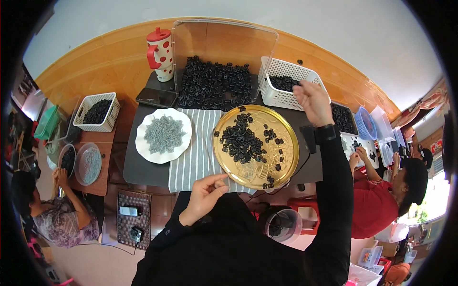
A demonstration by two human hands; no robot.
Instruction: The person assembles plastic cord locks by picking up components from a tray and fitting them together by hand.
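Observation:
My right hand (314, 103) is raised over the near right side of a white perforated basket (291, 100), fingers apart, with nothing visible in them. Small black plastic parts (284, 83) lie inside that basket. Low at the front edge of the table is my left hand (206, 198), its fingers curled and thumb pressed in; what they hold, if anything, is hidden. Just beyond it stands a round gold tray (286, 157) with a heap of black plastic parts (241, 140) and some scattered singly. A white scalloped plate (142, 143) of small grey-clear pieces (164, 134) sits to the left.
A striped cloth (191, 169) lies partly under the tray. Behind are a clear bin (214, 83) of black parts, a red-dotted tumbler (163, 55) and a dark phone (156, 97). Co-workers sit left (62, 209) and right (377, 205). A bucket (288, 229) stands below.

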